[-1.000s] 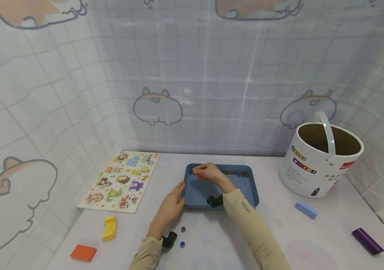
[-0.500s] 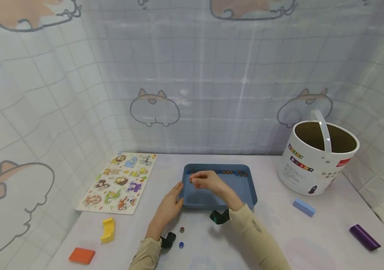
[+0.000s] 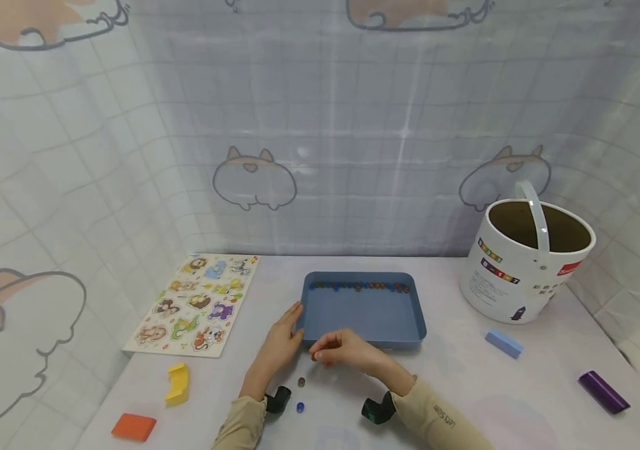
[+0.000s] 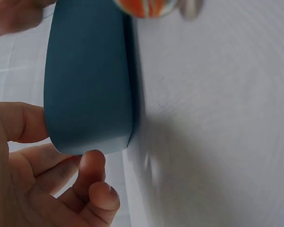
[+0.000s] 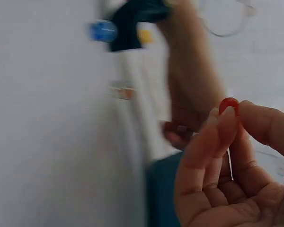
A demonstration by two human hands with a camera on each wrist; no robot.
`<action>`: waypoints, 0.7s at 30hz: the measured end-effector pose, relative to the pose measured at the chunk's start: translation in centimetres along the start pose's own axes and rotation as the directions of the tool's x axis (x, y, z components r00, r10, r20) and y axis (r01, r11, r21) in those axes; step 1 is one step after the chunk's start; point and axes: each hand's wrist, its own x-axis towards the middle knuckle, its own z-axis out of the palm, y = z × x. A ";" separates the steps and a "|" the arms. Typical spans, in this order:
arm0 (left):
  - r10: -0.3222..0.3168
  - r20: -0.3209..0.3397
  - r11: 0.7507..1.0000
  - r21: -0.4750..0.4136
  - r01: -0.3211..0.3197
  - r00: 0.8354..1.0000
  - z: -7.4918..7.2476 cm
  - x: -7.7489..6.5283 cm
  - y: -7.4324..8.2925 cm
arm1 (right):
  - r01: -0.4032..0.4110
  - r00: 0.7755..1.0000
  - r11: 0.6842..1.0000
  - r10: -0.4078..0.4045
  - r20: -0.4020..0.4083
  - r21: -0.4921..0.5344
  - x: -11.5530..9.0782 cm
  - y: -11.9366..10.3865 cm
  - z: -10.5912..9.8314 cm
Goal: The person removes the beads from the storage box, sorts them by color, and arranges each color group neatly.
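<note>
My right hand [image 3: 348, 351] pinches a red-orange marble [image 5: 229, 103] between thumb and fingertips, just in front of the tray's near edge. The blue tray [image 3: 362, 317] has a row of blue and brown-orange marbles [image 3: 377, 285] along its far wall. At the tray's near left corner, my left hand [image 3: 277, 344] rests its fingers along the outside; in the left wrist view, fingertips [image 4: 92, 165] lie by that corner. On the table in front of the tray are a brownish marble [image 3: 301, 382] and a blue marble [image 3: 300, 407].
An animal puzzle board [image 3: 199, 303] lies left of the tray. Nearer are a yellow block [image 3: 177, 384] and an orange block [image 3: 134, 427]. To the right stand a white bucket [image 3: 502, 275] with a handle, a light blue block [image 3: 504, 343] and a purple block [image 3: 604, 392].
My right hand has moved from over the tray's far left, back toward me past its near edge, with the red-orange marble pinched. The left hand has stayed at the tray's side.
</note>
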 end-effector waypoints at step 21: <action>-0.036 -0.018 0.985 0.166 0.039 0.999 -0.4 -0.3 0.6 | 0.005 0.999 0.965 -0.018 -0.046 -0.263 0.3 2.5 2.5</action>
